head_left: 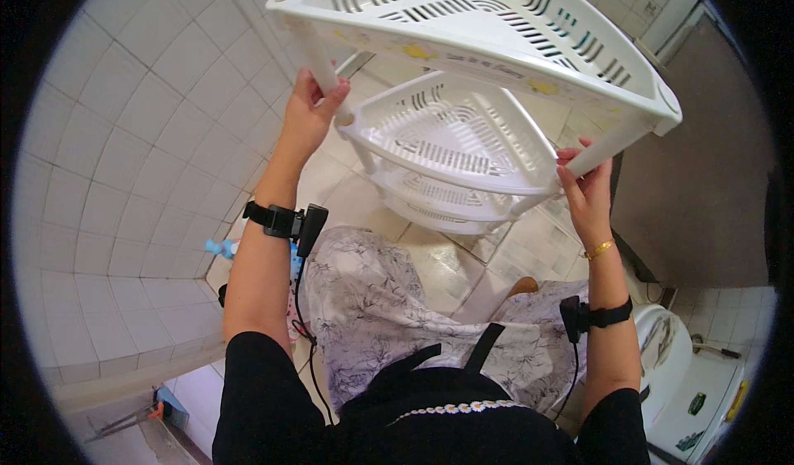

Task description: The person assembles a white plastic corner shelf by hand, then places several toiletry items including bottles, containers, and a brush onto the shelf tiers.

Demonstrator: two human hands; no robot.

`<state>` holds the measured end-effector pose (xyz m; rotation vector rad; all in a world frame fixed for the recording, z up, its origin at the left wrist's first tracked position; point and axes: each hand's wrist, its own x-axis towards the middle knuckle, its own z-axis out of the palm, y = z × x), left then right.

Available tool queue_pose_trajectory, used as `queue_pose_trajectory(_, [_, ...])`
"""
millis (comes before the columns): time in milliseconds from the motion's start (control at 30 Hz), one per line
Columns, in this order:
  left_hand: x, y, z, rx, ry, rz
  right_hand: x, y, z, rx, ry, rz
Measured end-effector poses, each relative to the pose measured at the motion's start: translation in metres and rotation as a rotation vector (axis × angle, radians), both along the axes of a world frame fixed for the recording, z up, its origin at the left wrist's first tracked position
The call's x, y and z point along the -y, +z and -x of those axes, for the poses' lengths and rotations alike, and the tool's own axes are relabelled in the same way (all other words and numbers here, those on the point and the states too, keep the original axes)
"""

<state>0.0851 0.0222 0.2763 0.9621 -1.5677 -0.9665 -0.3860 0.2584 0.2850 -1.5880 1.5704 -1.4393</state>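
While the left hand [318, 97] grasps the left post [311, 47] of a white plastic tiered corner rack [475, 138], just above its middle basket [430, 128], the right hand [585, 188] holds the right post [614, 141] near that basket's corner. The rack is in front of the person over the pale tiled floor [442, 271], its slotted top basket [496, 72] nearest the camera and the bottom basket [438, 209] lowest; whether its base touches the tiles cannot be told. A white tiled wall [124, 126] is to the left, and a gold bracelet [600, 249] circles the right wrist
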Motion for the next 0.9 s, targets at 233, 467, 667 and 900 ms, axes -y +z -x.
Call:
queue_pose_trajectory(233, [-0.015,0.003,-0.018,0.115,0.012,-0.139,0.003,-0.012,0.005,-0.053,0.002,-0.016])
queue_pose_trajectory(467, [-0.027,0.004,-0.014,0.133,0.011,-0.105,-0.005,-0.01,0.006,0.003,0.02,-0.087])
queue_pose_trajectory(667, [-0.031,-0.001,-0.009,0.105,0.001,-0.129,-0.006,-0.009,0.01,-0.049,-0.007,-0.087])
queue_pose_trajectory(900, [-0.028,-0.016,-0.009,0.059,0.01,-0.055,-0.006,-0.004,0.001,-0.06,-0.013,-0.133])
